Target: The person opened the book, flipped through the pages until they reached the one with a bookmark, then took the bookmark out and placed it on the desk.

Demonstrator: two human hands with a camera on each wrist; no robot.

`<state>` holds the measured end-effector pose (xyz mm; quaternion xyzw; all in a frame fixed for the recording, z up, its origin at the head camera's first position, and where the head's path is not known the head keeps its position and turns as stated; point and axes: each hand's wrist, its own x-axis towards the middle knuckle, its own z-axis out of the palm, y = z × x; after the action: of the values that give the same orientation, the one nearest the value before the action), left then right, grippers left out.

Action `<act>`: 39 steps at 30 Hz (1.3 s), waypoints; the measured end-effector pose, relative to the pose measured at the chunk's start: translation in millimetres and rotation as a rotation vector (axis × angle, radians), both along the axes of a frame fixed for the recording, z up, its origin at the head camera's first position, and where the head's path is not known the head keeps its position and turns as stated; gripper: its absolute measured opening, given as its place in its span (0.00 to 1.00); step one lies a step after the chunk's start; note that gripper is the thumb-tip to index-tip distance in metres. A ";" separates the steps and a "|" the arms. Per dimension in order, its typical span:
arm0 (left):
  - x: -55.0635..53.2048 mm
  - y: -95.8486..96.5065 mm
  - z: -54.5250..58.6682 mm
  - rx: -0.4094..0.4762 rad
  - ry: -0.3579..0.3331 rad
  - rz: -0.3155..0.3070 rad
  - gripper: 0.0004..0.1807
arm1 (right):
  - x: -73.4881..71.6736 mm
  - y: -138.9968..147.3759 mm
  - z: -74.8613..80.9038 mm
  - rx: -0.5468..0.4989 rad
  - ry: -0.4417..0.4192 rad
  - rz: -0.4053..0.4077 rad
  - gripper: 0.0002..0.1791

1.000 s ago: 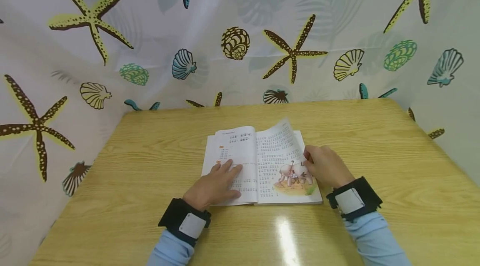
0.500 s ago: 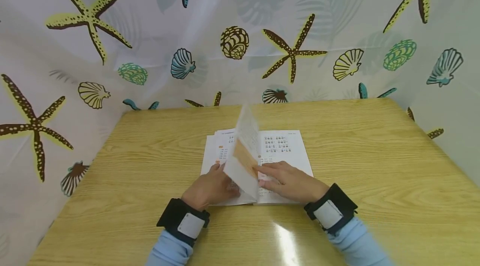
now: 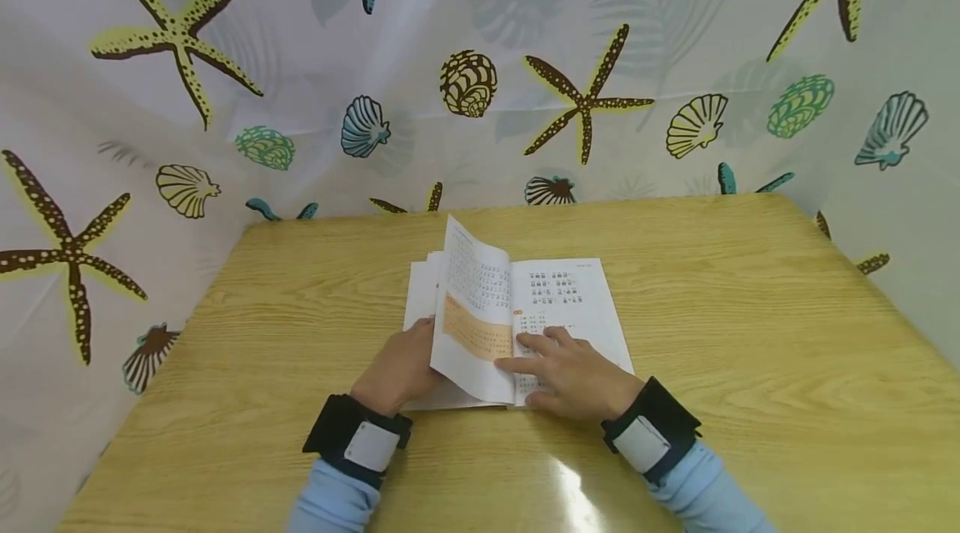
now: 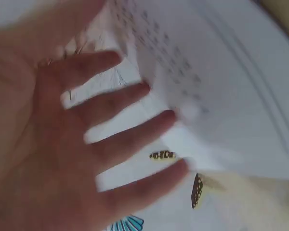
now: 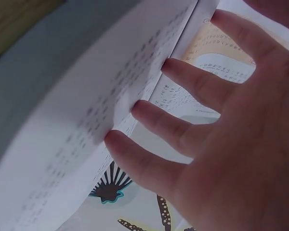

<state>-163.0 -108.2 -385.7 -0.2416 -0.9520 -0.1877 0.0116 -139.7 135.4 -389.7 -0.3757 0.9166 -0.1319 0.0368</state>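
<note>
An open book (image 3: 581, 287) lies on the table. One leaf (image 3: 474, 274), with an orange block of print on it, stands curled up over the left side. My left hand (image 3: 397, 362) is partly hidden behind that leaf. In the left wrist view its fingers (image 4: 130, 134) are spread and straight, close to the printed paper. My right hand (image 3: 581, 374) rests on the lower right page, fingertips near the spine. The right wrist view shows those fingers (image 5: 197, 86) extended and spread against the page.
A wooden table (image 3: 735, 291) spreads round the book. Behind it hangs a white cloth (image 3: 420, 7) printed with starfish and shells. Each wrist wears a black strap (image 3: 652, 433) with a pale plate.
The right hand has moved left from the right page's outer edge to near the spine. A leaf has turned over to the left, and the left hand has shifted slightly outward beneath it.
</note>
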 end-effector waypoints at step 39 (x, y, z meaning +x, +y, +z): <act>-1.5 10.4 -7.7 -0.171 -0.292 -0.025 0.38 | -20.9 37.9 7.5 0.124 -0.109 -0.332 0.26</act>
<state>-164.4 -97.9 -393.4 -0.2238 -0.9529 -0.1391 -0.1499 -160.7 173.3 -382.2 -0.2088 0.9690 -0.0994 0.0872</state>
